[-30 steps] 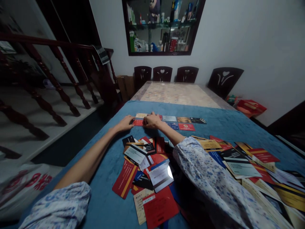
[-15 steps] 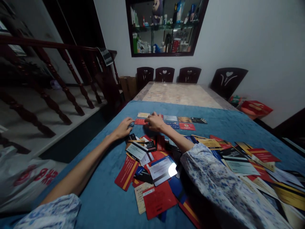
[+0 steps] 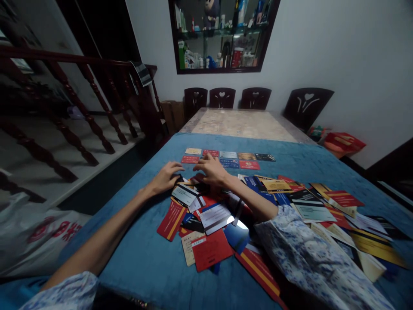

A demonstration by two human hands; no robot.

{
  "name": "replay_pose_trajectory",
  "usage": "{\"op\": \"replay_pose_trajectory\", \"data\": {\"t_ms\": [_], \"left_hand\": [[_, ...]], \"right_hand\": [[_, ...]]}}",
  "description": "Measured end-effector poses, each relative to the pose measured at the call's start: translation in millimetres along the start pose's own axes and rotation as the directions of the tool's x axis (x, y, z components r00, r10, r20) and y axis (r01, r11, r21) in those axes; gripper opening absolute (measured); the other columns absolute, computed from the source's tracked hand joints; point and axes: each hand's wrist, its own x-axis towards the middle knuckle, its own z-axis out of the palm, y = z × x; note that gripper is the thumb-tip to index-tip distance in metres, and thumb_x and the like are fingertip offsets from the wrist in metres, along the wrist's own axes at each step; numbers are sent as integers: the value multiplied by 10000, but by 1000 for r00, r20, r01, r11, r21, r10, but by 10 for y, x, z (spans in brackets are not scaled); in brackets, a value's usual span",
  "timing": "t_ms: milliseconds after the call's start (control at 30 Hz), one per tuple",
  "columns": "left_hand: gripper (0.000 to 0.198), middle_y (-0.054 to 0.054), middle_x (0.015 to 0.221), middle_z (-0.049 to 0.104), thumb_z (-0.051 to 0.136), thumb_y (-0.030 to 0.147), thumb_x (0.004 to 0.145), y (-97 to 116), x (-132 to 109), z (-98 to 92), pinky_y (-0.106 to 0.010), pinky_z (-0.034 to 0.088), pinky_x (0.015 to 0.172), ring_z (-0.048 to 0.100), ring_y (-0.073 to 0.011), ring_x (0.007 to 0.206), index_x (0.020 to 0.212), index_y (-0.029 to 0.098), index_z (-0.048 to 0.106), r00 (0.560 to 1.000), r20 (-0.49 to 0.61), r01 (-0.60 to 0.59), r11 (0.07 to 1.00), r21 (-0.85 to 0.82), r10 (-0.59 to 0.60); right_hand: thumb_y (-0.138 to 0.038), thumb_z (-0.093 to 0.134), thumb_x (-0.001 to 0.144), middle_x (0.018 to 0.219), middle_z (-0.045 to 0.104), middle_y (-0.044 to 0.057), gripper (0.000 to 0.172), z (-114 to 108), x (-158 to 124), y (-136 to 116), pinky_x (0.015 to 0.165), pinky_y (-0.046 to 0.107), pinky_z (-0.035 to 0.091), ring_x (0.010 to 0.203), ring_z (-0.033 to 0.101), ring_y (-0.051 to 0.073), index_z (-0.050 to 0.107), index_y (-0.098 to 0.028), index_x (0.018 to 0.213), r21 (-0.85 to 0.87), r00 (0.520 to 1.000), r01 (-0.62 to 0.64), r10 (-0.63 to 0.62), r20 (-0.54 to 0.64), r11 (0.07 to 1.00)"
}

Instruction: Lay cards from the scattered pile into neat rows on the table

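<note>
Two rows of bank-type cards lie on the blue cloth, among them a red card [image 3: 190, 159], a pale blue card [image 3: 228, 154] and a gold card [image 3: 246, 156]. My right hand [image 3: 213, 170] hovers between these rows and the far side of a loose card pile, its fingers apart with no card visible in them. At the pile's far left edge is my left hand [image 3: 166, 177], fingers bent and apart, the thumb beside a dark card. In the pile are a silver card [image 3: 185, 195], a white-and-blue card [image 3: 216, 218] and a red card [image 3: 212, 250].
A second heap of overlapping cards [image 3: 312, 211] spreads to the right, partly behind my right sleeve. Beyond the blue cloth [image 3: 135, 241] is a bare stone tabletop [image 3: 238, 123] with dark chairs [image 3: 222, 98] behind. A white plastic bag [image 3: 38, 237] sits at the left.
My right hand has drawn back from the near row towards the pile, uncovering more of the laid-out cards. My left hand has come slightly closer to the pile. The view has shifted a little.
</note>
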Motion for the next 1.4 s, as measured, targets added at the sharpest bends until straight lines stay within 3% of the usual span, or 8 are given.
{"op": "replay_pose_trajectory", "data": {"t_ms": [300, 567, 833, 1100, 1267, 1400], "left_hand": [[202, -78, 1058, 709, 577, 260, 912, 73, -134, -46, -408, 495, 987, 587, -229, 1078, 992, 193, 749, 992, 20, -118, 986, -118, 121], [194, -68, 1027, 728, 623, 185, 860, 161, -187, -77, -415, 508, 977, 583, -222, 1075, 998, 196, 759, 987, 36, -148, 974, -170, 156], [177, -54, 985, 754, 620, 157, 848, 154, -201, -40, -410, 511, 975, 583, -220, 1073, 932, 204, 768, 983, 45, -166, 966, -199, 178], [214, -79, 1082, 713, 656, 201, 839, 172, -203, -54, -423, 486, 1007, 558, -239, 1132, 1029, 191, 754, 982, 112, -135, 978, -161, 155], [374, -84, 1136, 671, 698, 254, 834, 178, -205, -40, -434, 468, 1028, 532, -245, 1153, 1206, 218, 709, 979, 156, -115, 985, -129, 135], [397, -83, 1140, 649, 696, 265, 846, 174, -208, -29, -444, 455, 1048, 514, -248, 1170, 1241, 227, 697, 978, 168, -102, 988, -114, 120]], "right_hand": [[-376, 621, 930, 1216, 684, 104, 306, 129, -218, -188, 850, 412, 337, 1164, 429, 304, 716, -234, 1184, 79, 977, 213, -211, -33, 974], [-552, 585, 927, 1257, 666, 114, 432, 269, -283, -236, 870, 439, 341, 1166, 430, 319, 708, -247, 1208, 66, 936, 351, -348, -52, 934], [-486, 626, 906, 1274, 662, 119, 381, 295, -283, -131, 894, 473, 342, 1162, 425, 328, 724, -261, 1197, 11, 948, 317, -316, -22, 949], [-396, 565, 923, 1297, 655, 123, 366, 307, -287, -73, 879, 461, 350, 1150, 429, 321, 716, -239, 1217, 50, 965, 262, -262, -6, 964], [-508, 613, 894, 1303, 652, 129, 437, 302, -295, -72, 884, 463, 351, 1154, 434, 328, 715, -214, 1201, 60, 965, 260, -260, -10, 964], [-583, 626, 873, 1305, 647, 137, 513, 332, -285, -64, 880, 460, 352, 1158, 436, 333, 706, -205, 1211, 54, 967, 254, -253, -19, 966]]}}
